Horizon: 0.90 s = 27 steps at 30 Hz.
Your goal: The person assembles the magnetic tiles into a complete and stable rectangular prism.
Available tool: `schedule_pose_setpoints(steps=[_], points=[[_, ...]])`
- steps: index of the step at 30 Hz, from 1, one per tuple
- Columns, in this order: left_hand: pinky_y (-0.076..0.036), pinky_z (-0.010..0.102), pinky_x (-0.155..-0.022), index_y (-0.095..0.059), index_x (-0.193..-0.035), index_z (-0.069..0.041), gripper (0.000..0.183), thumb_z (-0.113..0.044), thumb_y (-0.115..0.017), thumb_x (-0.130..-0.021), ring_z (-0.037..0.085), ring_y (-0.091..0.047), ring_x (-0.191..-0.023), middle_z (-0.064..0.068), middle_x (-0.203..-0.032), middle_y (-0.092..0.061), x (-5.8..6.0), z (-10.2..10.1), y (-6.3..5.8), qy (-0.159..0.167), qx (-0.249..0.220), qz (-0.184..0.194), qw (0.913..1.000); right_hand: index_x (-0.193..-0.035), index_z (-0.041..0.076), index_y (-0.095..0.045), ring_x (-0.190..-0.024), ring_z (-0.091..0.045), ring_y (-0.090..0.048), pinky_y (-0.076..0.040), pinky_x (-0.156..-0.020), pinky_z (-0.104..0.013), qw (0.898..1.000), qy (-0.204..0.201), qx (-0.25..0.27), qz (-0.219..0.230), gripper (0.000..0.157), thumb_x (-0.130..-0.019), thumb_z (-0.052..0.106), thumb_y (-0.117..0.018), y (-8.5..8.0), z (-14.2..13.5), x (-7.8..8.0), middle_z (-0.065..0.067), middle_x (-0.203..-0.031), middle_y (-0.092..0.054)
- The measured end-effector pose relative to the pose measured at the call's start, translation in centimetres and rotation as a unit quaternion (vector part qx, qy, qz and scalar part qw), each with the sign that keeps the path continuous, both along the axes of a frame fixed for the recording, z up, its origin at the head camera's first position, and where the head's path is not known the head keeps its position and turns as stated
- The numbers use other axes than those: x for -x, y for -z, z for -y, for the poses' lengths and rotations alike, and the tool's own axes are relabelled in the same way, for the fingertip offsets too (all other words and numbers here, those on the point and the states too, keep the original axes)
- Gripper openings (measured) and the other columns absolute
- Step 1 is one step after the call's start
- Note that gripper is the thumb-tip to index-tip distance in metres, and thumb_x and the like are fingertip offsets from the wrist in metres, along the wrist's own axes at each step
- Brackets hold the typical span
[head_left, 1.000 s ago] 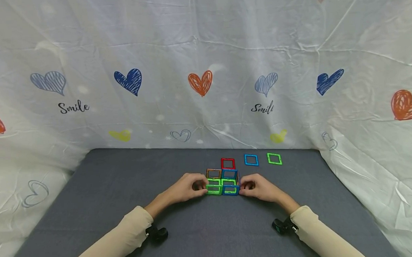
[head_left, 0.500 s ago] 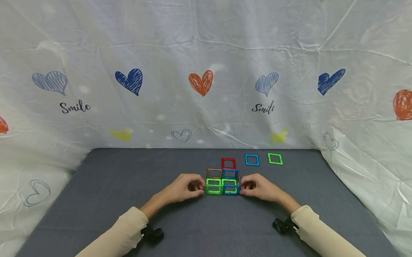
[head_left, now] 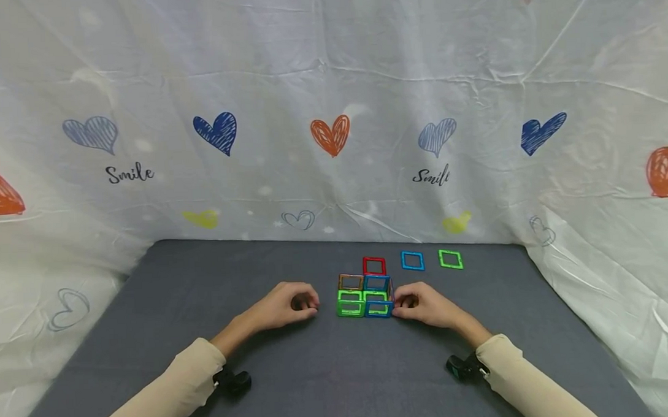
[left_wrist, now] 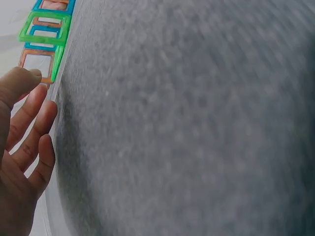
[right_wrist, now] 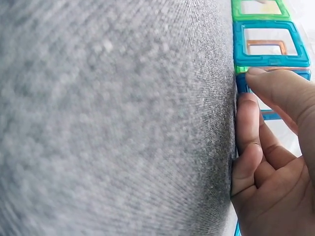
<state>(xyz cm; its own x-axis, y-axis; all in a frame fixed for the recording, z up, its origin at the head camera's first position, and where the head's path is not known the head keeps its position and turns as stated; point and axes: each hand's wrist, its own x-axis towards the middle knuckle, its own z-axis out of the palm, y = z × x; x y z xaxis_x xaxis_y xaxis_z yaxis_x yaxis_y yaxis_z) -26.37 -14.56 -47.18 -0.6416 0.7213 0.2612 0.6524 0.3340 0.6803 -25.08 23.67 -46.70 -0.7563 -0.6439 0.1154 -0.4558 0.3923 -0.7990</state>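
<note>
A small structure of square magnetic tiles stands on the grey table. Its front wall pairs a green tile (head_left: 351, 316) on the left with a blue tile (right_wrist: 241, 44) on the right. Behind them stand an orange tile (head_left: 350, 275) and another blue tile (head_left: 377, 276). My right hand (head_left: 426, 304) holds the structure's right side, thumb at the front corner and bent fingers along the side tile. To the left, my left hand (head_left: 287, 304) is apart from the tiles, its fingers loosely curled around nothing. In the left wrist view its thumb overlaps the orange edge.
Behind the structure lie a red tile (head_left: 385, 266), a loose blue tile (head_left: 412, 252) and a loose green tile (head_left: 452, 267) on the grey tabletop (head_left: 340, 374). A white curtain (head_left: 264, 100) printed with hearts hangs beyond the back edge.
My left hand has let go of the green tile at the structure's left end and drawn away to the left. My right hand keeps its place at the right side.
</note>
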Motion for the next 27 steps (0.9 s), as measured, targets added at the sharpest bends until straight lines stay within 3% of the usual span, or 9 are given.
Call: schedule_pose_setpoints(steps=[6,12,19,27], points=[[-0.055,0.028,-0.069,-0.071,-0.102,-0.01,0.009,-0.009,-0.076,-0.094,0.008,-0.065,-0.079,-0.01,-0.092,-0.067,0.2,0.8,-0.1,-0.006,0.003,-0.011,0.9999,-0.1,0.007,-0.072,-0.073,-0.017,-0.061,-0.049,-0.063,-0.028,1.0,-0.001,0.001,0.005,0.006,-0.094,0.005,-0.074,0.0,-0.2,0.0,-0.003,-0.087,-0.068],[-0.055,0.029,-0.07,-0.072,-0.102,-0.011,0.008,-0.009,-0.075,-0.095,0.008,-0.065,-0.08,-0.01,-0.092,-0.068,0.7,1.3,-0.5,-0.02,0.015,0.005,0.9997,-0.101,0.009,-0.073,-0.074,-0.015,-0.062,-0.05,-0.064,-0.028,1.0,-0.008,0.0,0.007,0.006,-0.095,0.007,-0.074,0.2,-0.3,0.3,-0.001,-0.087,-0.068],[-0.055,0.031,-0.072,-0.071,-0.103,-0.008,0.008,-0.009,-0.074,-0.095,0.009,-0.064,-0.081,-0.01,-0.093,-0.068,2.1,1.2,-1.1,-0.03,0.027,0.002,0.9992,-0.1,0.008,-0.073,-0.074,-0.013,-0.063,-0.051,-0.064,-0.027,1.0,-0.019,0.008,0.005,0.005,-0.095,0.005,-0.073,0.3,-0.4,0.4,-0.002,-0.088,-0.069],[-0.054,0.032,-0.073,-0.071,-0.104,-0.006,0.009,-0.009,-0.073,-0.096,0.01,-0.064,-0.082,-0.008,-0.094,-0.068,3.3,0.9,-1.6,-0.035,0.024,0.003,0.9991,-0.099,0.008,-0.072,-0.075,-0.015,-0.062,-0.051,-0.065,-0.028,1.0,-0.003,-0.013,0.019,0.005,-0.095,0.005,-0.073,-0.1,-0.4,0.2,0.001,-0.087,-0.068]])
